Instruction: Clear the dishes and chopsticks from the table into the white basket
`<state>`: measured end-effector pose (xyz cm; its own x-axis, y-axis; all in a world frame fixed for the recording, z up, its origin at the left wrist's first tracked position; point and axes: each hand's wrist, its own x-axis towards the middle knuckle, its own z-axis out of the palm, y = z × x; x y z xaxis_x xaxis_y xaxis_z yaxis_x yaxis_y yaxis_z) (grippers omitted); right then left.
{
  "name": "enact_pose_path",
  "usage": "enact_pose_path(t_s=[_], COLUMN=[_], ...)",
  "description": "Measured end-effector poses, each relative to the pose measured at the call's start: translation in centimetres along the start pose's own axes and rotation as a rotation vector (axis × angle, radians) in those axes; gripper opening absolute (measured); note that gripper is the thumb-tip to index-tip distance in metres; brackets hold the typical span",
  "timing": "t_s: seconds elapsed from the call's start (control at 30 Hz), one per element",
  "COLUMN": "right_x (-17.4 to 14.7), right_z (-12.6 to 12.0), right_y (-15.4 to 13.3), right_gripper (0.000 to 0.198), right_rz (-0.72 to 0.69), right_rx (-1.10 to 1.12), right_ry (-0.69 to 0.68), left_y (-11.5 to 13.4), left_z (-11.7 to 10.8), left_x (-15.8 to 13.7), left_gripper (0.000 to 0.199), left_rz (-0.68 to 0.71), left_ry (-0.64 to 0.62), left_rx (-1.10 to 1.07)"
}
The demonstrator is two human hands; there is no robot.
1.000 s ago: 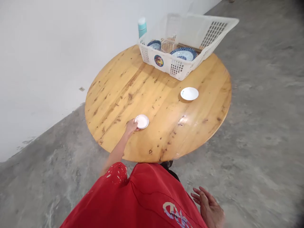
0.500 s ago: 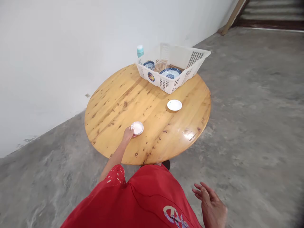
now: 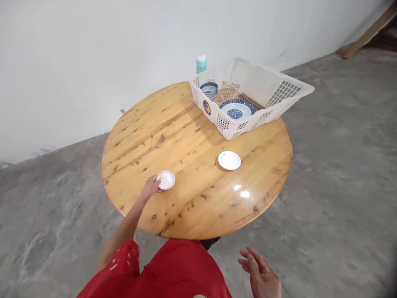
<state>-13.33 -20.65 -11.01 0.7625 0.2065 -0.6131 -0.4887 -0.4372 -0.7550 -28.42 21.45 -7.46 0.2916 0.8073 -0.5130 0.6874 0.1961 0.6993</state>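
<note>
My left hand (image 3: 151,185) grips the left rim of a small white bowl (image 3: 166,179) with a thin coloured edge, at the near left of the round wooden table (image 3: 186,132). The fingers under the rim are partly hidden, and I cannot tell whether more than one bowl is stacked there. Over the floor, off the table's near edge, my right hand (image 3: 263,274) hangs with loosely bent fingers apart and nothing in it. A plain white bowl (image 3: 229,160) sits by itself right of the middle, apart from both hands.
A white plastic basket (image 3: 231,130) stands at the table's back right. It holds stacked blue-patterned bowls (image 3: 209,90) and a blue-patterned plate (image 3: 237,109). A light-blue bottle (image 3: 201,65) with a white cap rises behind its left corner. Beyond the table is a white wall (image 3: 93,62).
My view has shifted, so the basket and plain bowl appear larger and the basket lies farther right. My left hand keeps its hold on the small bowl; my right hand stays off the table.
</note>
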Motion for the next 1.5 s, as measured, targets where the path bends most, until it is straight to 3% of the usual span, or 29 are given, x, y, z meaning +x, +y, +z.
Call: enact_pose_path(t_s=[0.23,0.37,0.5,0.6,0.7,0.93,1.07,1.27,1.5], right_x=[9.0,11.4,11.7,11.6,12.3,15.9,18.5,21.3,24.1], right_z=[-3.5,-5.9,-6.7,-5.9,-4.4,-1.0,0.7,2.9,3.9], right_y=[-8.7,-11.7,-12.3,-13.0,-14.8,-21.1,-23.6,-26.4,-27.8], right_gripper=[0.068,0.062,0.057,0.054,0.054,0.053,0.055,0.068,0.079], right_rz=[-0.088,-0.134,-0.114,-0.086,-0.120,-0.292,-0.392,-0.446,-0.530], right_rx=[-0.261,-0.305,-0.179,-0.137,-0.171,-0.251,-0.292,-0.366,-0.609], right_ry=[-0.186,-0.104,-0.042,-0.083,-0.145,-0.270,-0.326,-0.500,-0.677], left_y=[-0.3,0.3,1.1,2.2,4.3,11.3,14.9,18.8,20.0], left_z=[0.9,1.5,2.7,4.6,7.4,16.6,20.8,23.6,25.8], left_x=[-1.2,-2.0,-2.5,-2.9,-3.4,-4.1,-4.7,-5.6,-5.5], left_gripper=[0.031,0.028,0.035,0.036,0.034,0.034,0.035,0.034,0.042], left_rz=[-0.028,0.017,-0.067,-0.091,-0.026,0.076,0.148,0.104,-0.010], left_ry=[0.105,0.149,0.182,0.171,0.137,0.001,0.012,0.069,0.133], left_rx=[-0.114,-0.129,-0.184,-0.231,-0.274,-0.261,-0.157,0.027,0.109])
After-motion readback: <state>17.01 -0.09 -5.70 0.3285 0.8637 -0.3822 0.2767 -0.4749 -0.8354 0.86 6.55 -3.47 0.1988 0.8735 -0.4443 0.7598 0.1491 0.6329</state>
